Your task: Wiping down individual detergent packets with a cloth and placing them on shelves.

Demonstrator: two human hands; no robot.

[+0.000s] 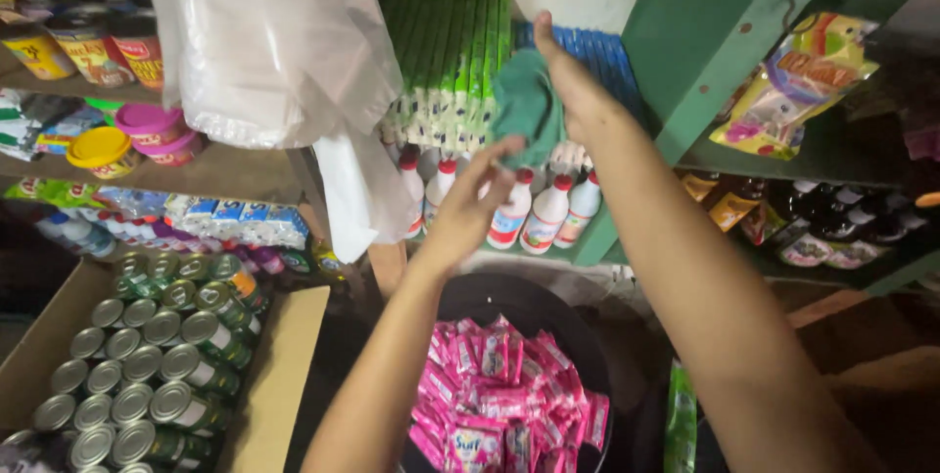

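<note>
Against green boxes (452, 52), hands (573, 91) pinching cloth (529, 106).

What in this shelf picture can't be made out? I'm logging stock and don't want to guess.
All in the head view:
- Green cartons: their right part is hidden by the teal cloth in the right hand.
- White bottles: some are behind the left hand.
- Box of cans: cut off by the bottom edge.
- Dark bottles: too dim to identify.

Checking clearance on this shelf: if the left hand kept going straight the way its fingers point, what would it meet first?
Probably the crumpled green cloth that the right hand holds; the left hand fingertips are almost on it, though depth is unclear.
</note>
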